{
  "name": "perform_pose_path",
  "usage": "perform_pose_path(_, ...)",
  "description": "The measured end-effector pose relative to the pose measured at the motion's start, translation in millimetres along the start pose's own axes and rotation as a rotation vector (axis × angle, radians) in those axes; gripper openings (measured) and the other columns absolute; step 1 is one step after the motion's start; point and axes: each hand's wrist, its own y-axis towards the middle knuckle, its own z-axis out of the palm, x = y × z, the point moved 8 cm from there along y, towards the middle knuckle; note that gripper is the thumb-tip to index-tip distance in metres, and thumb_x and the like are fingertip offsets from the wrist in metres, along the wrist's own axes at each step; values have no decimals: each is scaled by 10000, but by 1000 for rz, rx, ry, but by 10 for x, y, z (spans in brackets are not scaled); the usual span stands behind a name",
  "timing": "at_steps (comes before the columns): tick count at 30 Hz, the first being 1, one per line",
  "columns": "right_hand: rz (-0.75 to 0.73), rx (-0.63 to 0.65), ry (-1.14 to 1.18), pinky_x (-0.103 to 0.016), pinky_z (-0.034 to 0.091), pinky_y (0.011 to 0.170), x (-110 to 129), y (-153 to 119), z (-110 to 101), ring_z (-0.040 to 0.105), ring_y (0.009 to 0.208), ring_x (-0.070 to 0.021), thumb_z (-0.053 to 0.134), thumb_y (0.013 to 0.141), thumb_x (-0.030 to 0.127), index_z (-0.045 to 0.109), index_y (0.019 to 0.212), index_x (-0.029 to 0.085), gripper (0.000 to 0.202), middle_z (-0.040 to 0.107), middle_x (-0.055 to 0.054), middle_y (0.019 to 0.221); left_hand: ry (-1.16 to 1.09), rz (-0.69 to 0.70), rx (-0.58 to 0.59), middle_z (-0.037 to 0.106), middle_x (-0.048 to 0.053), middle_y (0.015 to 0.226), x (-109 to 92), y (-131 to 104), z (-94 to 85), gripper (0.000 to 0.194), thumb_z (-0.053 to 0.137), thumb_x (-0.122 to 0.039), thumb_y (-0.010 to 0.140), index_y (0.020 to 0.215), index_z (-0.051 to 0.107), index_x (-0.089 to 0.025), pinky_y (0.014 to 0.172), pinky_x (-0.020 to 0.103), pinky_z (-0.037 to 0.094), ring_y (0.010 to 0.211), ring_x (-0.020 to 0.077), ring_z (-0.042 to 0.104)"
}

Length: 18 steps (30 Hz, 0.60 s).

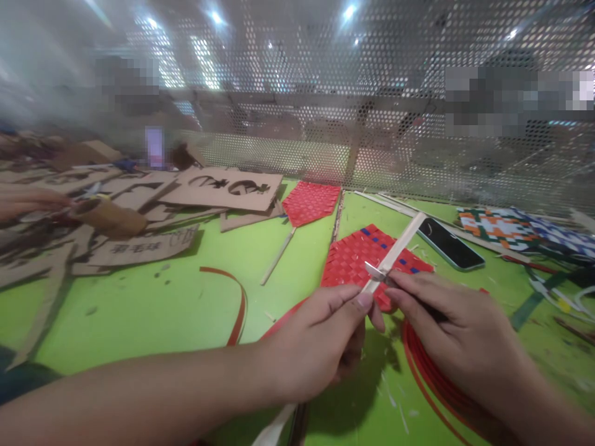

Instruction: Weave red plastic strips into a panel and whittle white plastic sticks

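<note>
Pale strip (403,244), gripped by fingers of the left hand (302,347), slants away; fingers of the right hand (465,334) pinch a blade (373,271) across it, apparently shaving. Any further stroke calls for thumb clearance. Just beyond the fingers: red woven panel (348,260).

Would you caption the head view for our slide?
Left hand grips pale strip as right hand holds blade across it.

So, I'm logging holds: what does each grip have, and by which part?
The left grip pinches a wooden strip just below the metal blade crossing it; the right grip holds that blade by its right end.
</note>
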Motion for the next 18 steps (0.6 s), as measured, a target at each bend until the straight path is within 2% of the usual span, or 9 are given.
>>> perform_pose_path(7, -42, -39, -32, -262, 657, 708, 32, 40, -70, 825, 830, -208, 619, 1052, 278, 820, 1155, 163, 254, 858, -80, 999, 93, 12, -56, 352, -124, 512, -27, -21, -51, 326, 505, -474, 1102, 901, 545, -221, 395, 142, 287, 421, 58, 223)
perform_pose_path(12, -25, -32, -12, -214, 646, 759, 70, 22, -41, 828, 867, -183, 618, 1059, 273, 827, 1113, 182, 234, 860, -68, 1031, 254, 33, -88, 390, -102, 557, 14, -50, -97, 391, 508, -564, 1089, 916, 559, -217, 430, 157, 266, 478, 69, 314)
perform_pose_path(18, 12, -10, 16, -203, 635, 711, 60, 46, -2, 821, 866, -173, 608, 1069, 293, 826, 1105, 209, 236, 856, -61, 1074, 147, 38, -102, 353, -119, 524, 43, -40, -71, 356, 524, -518, 1090, 888, 532, -225, 402, 154, 247, 443, 65, 258)
